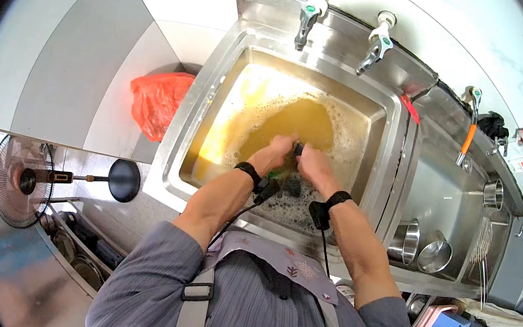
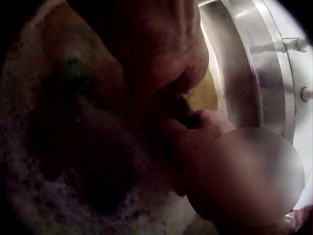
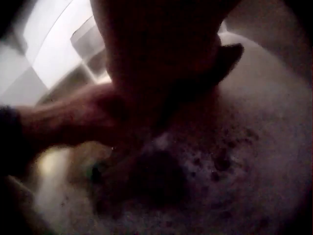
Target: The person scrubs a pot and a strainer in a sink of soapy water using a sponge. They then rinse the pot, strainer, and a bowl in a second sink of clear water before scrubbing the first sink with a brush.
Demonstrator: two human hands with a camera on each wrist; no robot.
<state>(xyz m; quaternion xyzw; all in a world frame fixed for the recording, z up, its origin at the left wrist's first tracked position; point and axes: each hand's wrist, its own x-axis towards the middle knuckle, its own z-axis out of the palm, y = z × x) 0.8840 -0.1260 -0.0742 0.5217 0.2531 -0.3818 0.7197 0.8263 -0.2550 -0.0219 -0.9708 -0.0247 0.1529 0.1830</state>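
Both hands are together over a metal sink basin of cloudy yellowish, foamy water. The left hand and the right hand both grip a dark object, its end showing between them. In the right wrist view a dark pointed end of the object sticks out past the right hand; the left hand is close beside it. Something green and a dark shape lie in the water below the hands. What the dark object is, I cannot tell.
Taps stand behind the basin. A second basin at the right holds metal pots and a wire strainer. An orange-red bag lies left of the sink; a fan stands farther left.
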